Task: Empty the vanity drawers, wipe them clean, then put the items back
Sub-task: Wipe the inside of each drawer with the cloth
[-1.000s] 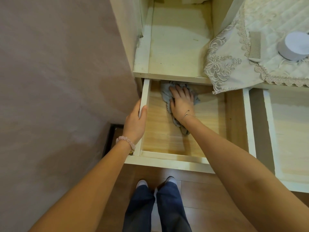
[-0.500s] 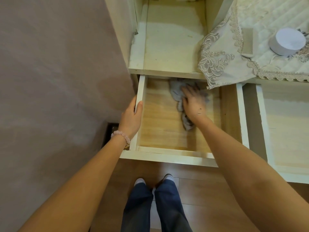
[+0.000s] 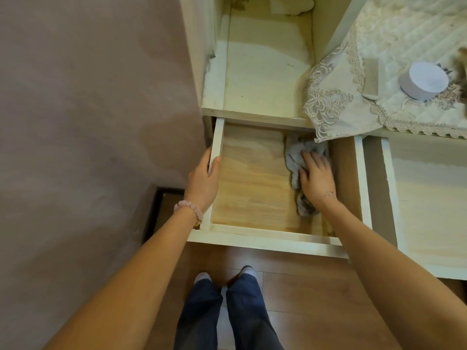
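Grey cloth [image 3: 297,157] lies bunched against the right wall of the pulled-out drawer [image 3: 252,188], toward its back right corner, partly under the hanging corner of a lace runner [image 3: 328,107]. The right hand [image 3: 317,176] presses flat on the cloth, fingers spread and laid over it, not curled round it. The left hand [image 3: 203,183] is clamped on the drawer's left wall, thumb inside the wall and fingers outside, with a pink bead bracelet [image 3: 188,208] at the wrist. The drawer's wooden bottom is bare apart from the cloth. A second drawer [image 3: 427,198] stands open just beside the first, at the right. On the runner rest a round white box [image 3: 423,80] and a comb [image 3: 370,79], well apart from the hands.
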A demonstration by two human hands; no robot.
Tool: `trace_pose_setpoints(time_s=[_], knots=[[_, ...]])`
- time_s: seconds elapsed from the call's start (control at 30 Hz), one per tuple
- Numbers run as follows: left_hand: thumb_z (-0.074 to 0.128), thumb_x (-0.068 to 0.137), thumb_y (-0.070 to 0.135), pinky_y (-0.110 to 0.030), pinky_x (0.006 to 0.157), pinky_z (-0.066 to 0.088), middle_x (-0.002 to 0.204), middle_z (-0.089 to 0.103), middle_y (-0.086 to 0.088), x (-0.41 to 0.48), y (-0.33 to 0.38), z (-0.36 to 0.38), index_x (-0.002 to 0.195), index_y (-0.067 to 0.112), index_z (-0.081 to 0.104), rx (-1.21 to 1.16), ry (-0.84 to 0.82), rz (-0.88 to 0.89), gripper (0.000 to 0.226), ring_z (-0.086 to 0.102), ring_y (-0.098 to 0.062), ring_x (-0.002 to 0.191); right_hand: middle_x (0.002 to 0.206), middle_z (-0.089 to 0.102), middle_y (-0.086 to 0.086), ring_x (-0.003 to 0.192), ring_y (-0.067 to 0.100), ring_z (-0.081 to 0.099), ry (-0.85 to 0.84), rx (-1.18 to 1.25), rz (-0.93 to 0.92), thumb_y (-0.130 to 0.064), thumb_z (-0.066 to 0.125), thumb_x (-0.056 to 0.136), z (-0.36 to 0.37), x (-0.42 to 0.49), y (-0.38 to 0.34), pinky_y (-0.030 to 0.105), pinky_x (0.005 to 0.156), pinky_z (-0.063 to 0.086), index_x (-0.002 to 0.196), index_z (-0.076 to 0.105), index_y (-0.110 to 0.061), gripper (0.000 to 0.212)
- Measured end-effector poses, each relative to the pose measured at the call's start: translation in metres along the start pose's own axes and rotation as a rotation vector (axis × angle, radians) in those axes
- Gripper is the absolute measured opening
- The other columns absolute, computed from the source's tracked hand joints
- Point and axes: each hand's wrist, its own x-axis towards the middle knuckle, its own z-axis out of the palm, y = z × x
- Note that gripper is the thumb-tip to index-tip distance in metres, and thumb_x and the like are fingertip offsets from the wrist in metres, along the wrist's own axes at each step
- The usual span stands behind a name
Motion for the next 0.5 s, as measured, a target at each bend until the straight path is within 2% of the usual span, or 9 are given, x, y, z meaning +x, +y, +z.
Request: trace_pose_setpoints(time_s=[0.07,0.17,0.27,0.3,0.37,0.43,0.5], knots=[[0.031,0.101,0.034,-0.001,0.06,0.042,0.109,0.057,0.013,0.001,-0.002,0.001,0.142,0.025,0.035,-0.005,0.015,0.001,0.043,0.052,0.004,0.081,0.143,0.039,0.019,0.134,0.039,0.03,-0.023,0.001,-0.039,-0.014,0.049,0.093,0.004,-0.011,-0.011,0.044,0.112,0.019,0.139,0.039,-0.009,0.047],[0.03,0.101,0.036,-0.009,0.073,0.041,0.117,0.054,0.014,0.001,-0.004,0.003,0.143,0.028,0.033,-0.007,0.011,-0.008,0.043,0.052,0.002,0.096,0.14,0.043,0.021,0.13,0.042,0.036,-0.086,0.007,-0.036,-0.023,0.044,0.09,0.012,-0.01,-0.034,0.049,0.108,0.026,0.135,0.044,-0.008,0.048],[0.031,0.101,0.033,-0.009,0.075,0.037,0.112,0.052,0.019,0.0,-0.002,0.001,0.142,0.029,0.035,0.002,0.013,0.014,0.041,0.049,0.008,0.092,0.135,0.049,0.02,0.126,0.041,0.042,-0.169,0.048,-0.161,-0.032,0.037,0.086,0.029,-0.006,-0.076,0.051,0.104,0.031,0.132,0.05,-0.009,0.053],[0.032,0.101,0.032,-0.011,0.081,0.038,0.114,0.051,0.018,0.0,-0.001,0.001,0.141,0.028,0.036,0.0,0.013,0.026,0.04,0.049,0.007,0.096,0.136,0.048,0.018,0.127,0.04,0.041,-0.178,0.045,-0.231,-0.033,0.036,0.087,0.035,-0.008,-0.094,0.05,0.105,0.029,0.132,0.049,-0.011,0.052],[0.032,0.101,0.032,-0.019,0.092,0.037,0.125,0.051,0.013,0.0,-0.001,0.0,0.141,0.027,0.035,-0.011,0.006,0.038,0.041,0.046,0.001,0.109,0.145,0.039,0.011,0.137,0.034,0.027,-0.189,0.031,-0.319,-0.031,0.042,0.092,0.046,-0.015,-0.124,0.045,0.112,0.017,0.138,0.041,-0.015,0.048],[0.032,0.101,0.033,-0.022,0.094,0.037,0.129,0.05,0.01,0.001,-0.002,-0.001,0.142,0.026,0.035,-0.01,-0.003,0.036,0.042,0.044,-0.002,0.113,0.152,0.028,0.006,0.143,0.027,0.014,-0.188,0.053,-0.323,-0.027,0.045,0.095,0.049,-0.019,-0.131,0.039,0.115,0.005,0.143,0.032,-0.019,0.05],[0.033,0.101,0.033,-0.021,0.091,0.039,0.125,0.051,0.011,0.001,-0.001,-0.001,0.142,0.026,0.035,-0.01,-0.007,0.033,0.041,0.046,-0.001,0.11,0.153,0.025,0.004,0.143,0.026,0.012,-0.222,0.056,-0.377,-0.024,0.045,0.096,0.043,-0.018,-0.118,0.037,0.115,0.003,0.143,0.03,-0.022,0.05]])
